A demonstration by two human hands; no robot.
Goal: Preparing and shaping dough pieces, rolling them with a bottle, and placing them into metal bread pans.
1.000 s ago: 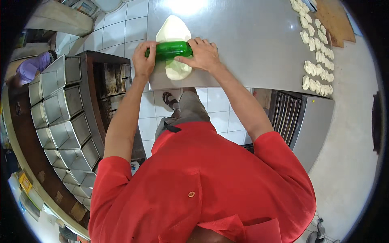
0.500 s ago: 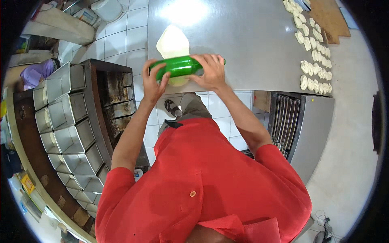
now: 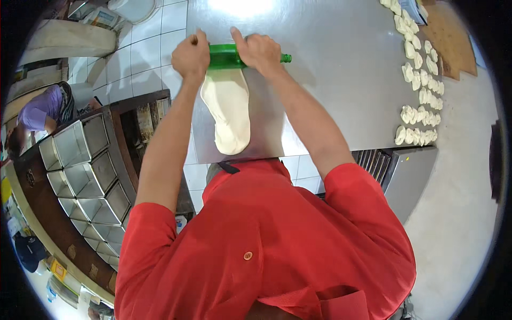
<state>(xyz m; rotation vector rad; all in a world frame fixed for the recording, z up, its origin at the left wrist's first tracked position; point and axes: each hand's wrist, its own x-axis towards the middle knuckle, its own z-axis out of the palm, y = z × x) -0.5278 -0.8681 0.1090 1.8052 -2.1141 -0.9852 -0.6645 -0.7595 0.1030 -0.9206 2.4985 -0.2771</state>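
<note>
A green glass bottle point(image 3: 223, 56) lies crosswise at the far end of a long, flattened strip of pale dough point(image 3: 229, 114) on the steel worktop point(image 3: 320, 53). My left hand point(image 3: 190, 53) is closed round the bottle's left end, thumb raised. My right hand point(image 3: 257, 50) grips its right part, with the narrow neck showing beyond my fingers. Both arms stretch forward along either side of the dough, whose near end reaches close to the worktop's front edge.
Rows of small dough pieces point(image 3: 418, 133) line the worktop's right side. Metal pans point(image 3: 88, 176) stand on a dark rack at left. A person in a purple top point(image 3: 37, 114) bends there. A steel cabinet point(image 3: 405, 178) is under the worktop, and a white bucket point(image 3: 130, 8) stands at back left.
The bottle and both hands came slightly nearer, then moved away from me to the dough's far end. The dough now forms a longer strip, extending nearer the front edge.
</note>
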